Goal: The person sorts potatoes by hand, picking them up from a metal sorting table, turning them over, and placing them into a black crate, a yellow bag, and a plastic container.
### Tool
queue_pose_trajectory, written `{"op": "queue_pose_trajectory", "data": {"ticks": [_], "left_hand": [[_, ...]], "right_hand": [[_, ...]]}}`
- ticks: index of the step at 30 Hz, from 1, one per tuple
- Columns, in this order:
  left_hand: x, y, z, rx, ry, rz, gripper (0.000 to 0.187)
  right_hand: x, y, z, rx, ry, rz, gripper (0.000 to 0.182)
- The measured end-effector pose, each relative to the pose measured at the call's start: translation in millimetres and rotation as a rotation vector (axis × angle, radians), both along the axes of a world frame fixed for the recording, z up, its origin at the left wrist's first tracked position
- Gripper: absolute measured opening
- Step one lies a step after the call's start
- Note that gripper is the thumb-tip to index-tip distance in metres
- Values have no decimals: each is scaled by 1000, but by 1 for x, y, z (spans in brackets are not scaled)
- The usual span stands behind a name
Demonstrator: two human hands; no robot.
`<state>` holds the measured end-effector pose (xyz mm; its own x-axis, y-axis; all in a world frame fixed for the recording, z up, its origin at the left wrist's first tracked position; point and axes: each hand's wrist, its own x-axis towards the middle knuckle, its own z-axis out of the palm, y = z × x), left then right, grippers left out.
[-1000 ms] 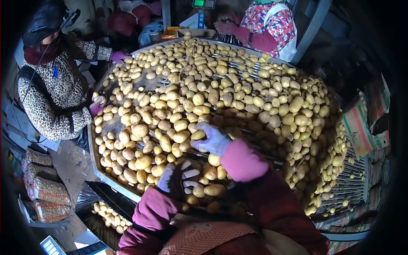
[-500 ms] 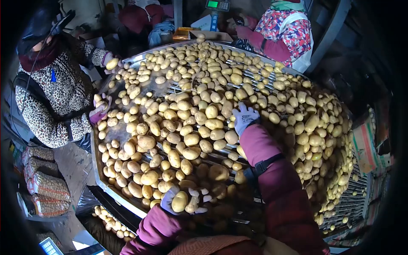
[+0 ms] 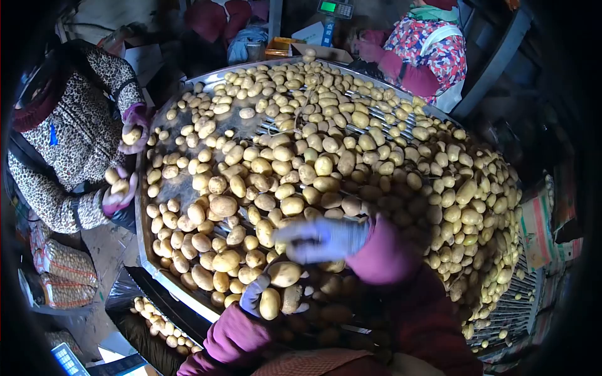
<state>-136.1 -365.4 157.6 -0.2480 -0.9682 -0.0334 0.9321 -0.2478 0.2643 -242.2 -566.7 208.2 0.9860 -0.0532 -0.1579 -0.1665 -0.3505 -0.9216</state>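
Observation:
My left hand [image 3: 252, 296], in a pale glove, is closed around potatoes at the near edge of the sorting table. A smooth yellow potato [image 3: 269, 304] sits in its grip beside a rougher, soil-covered potato [image 3: 291, 299], and a larger potato [image 3: 285, 274] rests above them against the fingers. Blurred by motion, my right hand [image 3: 325, 240] hovers just above and right of the left one, over the potato pile [image 3: 326, 147]. Its gloved fingers look stretched out and apart, pointing left, with no potato visible in them.
The metal table rim [image 3: 142, 241] curves along the left. A co-worker in a leopard-print jacket [image 3: 81, 135] holds potatoes at that side; another in a patterned vest [image 3: 426, 53] stands at the back right. Potatoes fill a black-lined container [image 3: 164, 326] below; filled net sacks [image 3: 66, 263] lie left.
My right hand has swung from the middle of the pile back towards my left hand. A larger potato now rests at my left hand. The leopard-print co-worker's hands have drawn back from the table.

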Motion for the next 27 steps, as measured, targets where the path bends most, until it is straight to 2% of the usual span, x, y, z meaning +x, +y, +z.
{"op": "queue_pose_trajectory", "data": {"ticks": [1, 2, 3, 4, 5, 7, 9, 11, 13, 14, 16, 17, 19, 20, 21, 22, 23, 24, 25, 27], "left_hand": [[1, 1, -2, 2, 3, 5, 55], [2, 4, -3, 72, -16, 16, 55], [2, 6, -5, 142, -35, 29, 56], [0, 4, -19, 145, 31, 54, 58], [0, 7, -16, 263, -6, 55, 60], [0, 7, -16, 212, -12, 58, 58], [-2, 7, -25, 207, 52, 53, 56], [-3, 10, -25, 254, 43, 43, 54], [-5, 14, -32, 290, 49, 60, 52], [-7, 20, -47, 319, -123, 83, 50], [-5, 25, -59, 375, -473, 121, 44], [-4, 23, -56, 368, -480, 119, 44], [-2, 17, -36, 306, -276, 55, 41], [-4, 2, 21, 366, -301, 101, 40], [-4, 7, -1, 360, -311, 100, 40], [-6, 19, -43, 313, -465, 118, 41], [-7, 26, -65, 264, -616, 131, 42], [-5, 19, -49, 311, -118, 16, 45], [-6, 15, -37, 304, -123, 13, 45], [-10, 6, -18, 198, -236, 49, 58]], "right_hand": [[9, -16, -39, 366, -177, -218, 35], [24, -37, -48, 524, -56, -482, 26], [41, -65, -72, 129, -261, -657, 27], [53, -100, -77, -576, -33, -780, 32], [58, -113, -66, -927, 64, -768, 35], [70, -132, -94, -949, 97, -819, 30], [72, -143, -105, -1099, 210, -726, 32], [74, -153, -104, -1005, 277, -767, 34], [71, -159, -90, -855, 472, -655, 41], [71, -158, -95, -855, 494, -663, 50], [70, -150, -99, -823, 471, -684, 53], [69, -149, -94, -809, 451, -693, 56], [72, -146, -89, -778, 470, -718, 55], [78, -146, -92, -793, 506, -704, 52], [82, -146, -98, -804, 545, -688, 48], [82, -149, -112, -779, 464, -725, 44], [79, -145, -111, -777, 464, -733, 44], [77, -140, -107, -745, 437, -790, 43], [75, -135, -104, -712, 405, -847, 43], [67, -137, -118, -604, 286, -883, 38]]}}
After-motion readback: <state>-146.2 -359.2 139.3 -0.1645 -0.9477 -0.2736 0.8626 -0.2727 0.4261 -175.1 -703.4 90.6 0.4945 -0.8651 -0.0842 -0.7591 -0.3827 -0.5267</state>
